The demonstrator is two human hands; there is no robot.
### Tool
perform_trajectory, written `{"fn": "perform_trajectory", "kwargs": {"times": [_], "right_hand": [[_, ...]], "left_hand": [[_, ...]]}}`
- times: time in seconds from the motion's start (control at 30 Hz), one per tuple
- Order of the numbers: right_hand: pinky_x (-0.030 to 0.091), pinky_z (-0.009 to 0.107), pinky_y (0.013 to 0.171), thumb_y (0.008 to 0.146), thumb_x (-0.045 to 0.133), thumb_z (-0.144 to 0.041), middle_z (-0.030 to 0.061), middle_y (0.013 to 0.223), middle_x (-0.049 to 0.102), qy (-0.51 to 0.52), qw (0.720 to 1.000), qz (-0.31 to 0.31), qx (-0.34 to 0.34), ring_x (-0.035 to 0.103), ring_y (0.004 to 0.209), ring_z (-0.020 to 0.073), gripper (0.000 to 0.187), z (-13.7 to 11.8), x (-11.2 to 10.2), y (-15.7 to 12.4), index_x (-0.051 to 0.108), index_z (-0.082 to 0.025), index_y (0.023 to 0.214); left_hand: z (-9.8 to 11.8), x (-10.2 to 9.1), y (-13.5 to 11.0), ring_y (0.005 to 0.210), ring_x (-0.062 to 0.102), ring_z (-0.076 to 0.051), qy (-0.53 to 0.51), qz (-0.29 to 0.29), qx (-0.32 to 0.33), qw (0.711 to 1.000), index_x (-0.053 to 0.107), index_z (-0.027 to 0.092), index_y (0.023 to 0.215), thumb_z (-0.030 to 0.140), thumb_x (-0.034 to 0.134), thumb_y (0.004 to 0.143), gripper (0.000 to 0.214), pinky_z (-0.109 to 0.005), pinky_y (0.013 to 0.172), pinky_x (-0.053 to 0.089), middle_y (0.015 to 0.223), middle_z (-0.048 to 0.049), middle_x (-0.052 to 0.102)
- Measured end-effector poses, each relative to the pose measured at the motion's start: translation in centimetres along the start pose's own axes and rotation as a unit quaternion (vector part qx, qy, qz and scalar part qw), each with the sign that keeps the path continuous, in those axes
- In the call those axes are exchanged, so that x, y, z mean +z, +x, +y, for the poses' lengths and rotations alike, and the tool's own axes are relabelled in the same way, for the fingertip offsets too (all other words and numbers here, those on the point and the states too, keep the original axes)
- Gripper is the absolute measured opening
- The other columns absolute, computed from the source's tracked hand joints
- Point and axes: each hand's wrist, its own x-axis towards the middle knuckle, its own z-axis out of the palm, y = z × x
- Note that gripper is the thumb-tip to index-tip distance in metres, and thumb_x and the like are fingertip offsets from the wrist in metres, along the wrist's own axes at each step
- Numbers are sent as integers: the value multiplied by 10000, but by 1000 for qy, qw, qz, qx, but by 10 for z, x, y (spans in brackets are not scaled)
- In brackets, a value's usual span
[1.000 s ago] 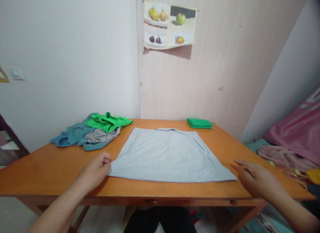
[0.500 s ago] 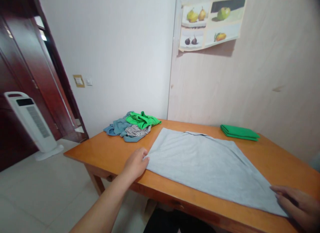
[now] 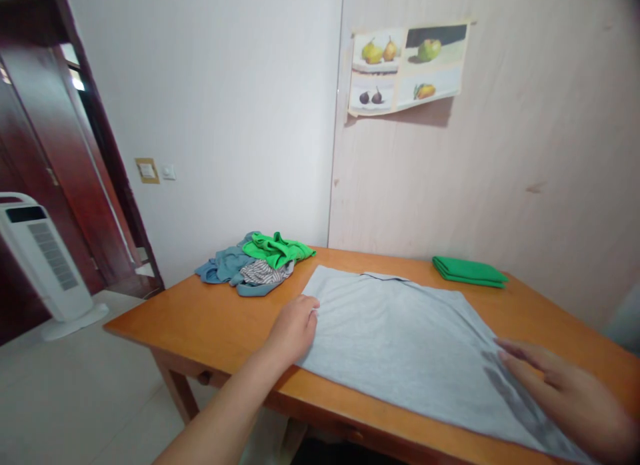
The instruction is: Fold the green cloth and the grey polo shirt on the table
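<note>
A light grey T-shirt (image 3: 400,345) lies spread on the wooden table, a dark line showing at its far edge, where the neck seems to be. My left hand (image 3: 295,325) is closed on the shirt's left edge, thumb and fingers together. On the other side, my right hand (image 3: 560,385) pinches the right edge between thumb and forefinger. Dark shadow and creases run along the cloth beside the right hand, and that edge looks slightly raised. The near right corner of the shirt is partly cut off by the frame.
A loose heap of clothes (image 3: 255,265), green, blue-grey and striped, sits at the table's back left. A folded green cloth (image 3: 470,272) lies at the back right. The wooden table (image 3: 190,318) meets the wall behind. A white tower heater or fan (image 3: 50,265) stands on the floor at left.
My right hand has moved from the shirt's near right corner farther up its right edge. My left hand has slid up the left edge. The view has shifted slightly.
</note>
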Motion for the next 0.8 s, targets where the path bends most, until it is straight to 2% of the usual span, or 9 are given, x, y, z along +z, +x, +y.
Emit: {"fn": "perform_trajectory", "kwargs": {"times": [0.1,0.17,0.3,0.43,0.5,0.57,0.67,0.73,0.8], "right_hand": [[434,494,1099,921,365,-620,119,1362,614,21,999,-38,-12,560,1267,334,638,-38,15,15,620,-182,1309],[350,473,1164,934,331,-620,126,1453,526,3,998,-59,-22,467,1359,312,699,-52,29,19,552,-138,1388],[259,469,1206,922,328,-666,150,1541,389,-82,987,-134,-22,287,1459,311,814,-49,53,16,474,-65,1450],[230,464,1217,923,295,-696,132,1555,368,-115,982,-151,-11,256,1472,297,840,-37,61,6,444,-81,1475],[230,463,1217,919,292,-708,127,1558,361,-112,981,-157,-7,254,1473,295,847,-36,60,5,443,-89,1477],[234,470,1213,912,300,-718,132,1555,366,-103,981,-166,0,263,1470,301,853,-38,58,9,454,-94,1472],[248,471,1202,907,318,-715,139,1544,385,-83,981,-175,17,293,1458,308,836,-42,53,21,480,-105,1456],[269,448,1191,915,329,-689,146,1537,397,-64,981,-179,27,321,1447,302,808,-47,50,32,487,-104,1450],[290,416,1178,924,347,-648,159,1527,411,-43,981,-184,30,348,1435,293,776,-53,48,46,492,-90,1442]], "left_hand": [[15,21,11,1134,597,-223,-17,-55,60,997,641,189,1123,196,423,948,280,-342,1004,431,1187,-100,667],[18,30,11,1282,521,-241,-1,-105,72,992,616,187,1224,268,442,963,325,-370,1089,376,1352,-121,598],[12,29,3,1449,323,-266,45,-198,36,978,467,168,1441,479,439,971,565,-422,1177,255,1555,-142,380],[4,18,-1,1479,253,-265,54,-223,16,973,425,150,1481,567,414,960,668,-401,1197,203,1584,-141,315],[3,14,3,1467,285,-271,56,-229,21,972,438,155,1470,569,436,947,667,-397,1185,229,1578,-144,330],[5,12,11,1414,383,-287,68,-231,30,970,513,174,1401,552,477,928,606,-399,1142,303,1525,-150,426],[12,14,31,1168,600,-299,98,-222,26,970,649,203,1135,509,497,916,406,-390,966,450,1253,-138,652],[16,19,47,1018,648,-279,108,-205,13,973,655,208,1010,468,477,928,326,-364,864,477,1090,-118,693],[19,29,64,989,648,-262,107,-186,7,977,648,204,977,416,459,940,287,-345,848,470,1047,-112,690]]}}
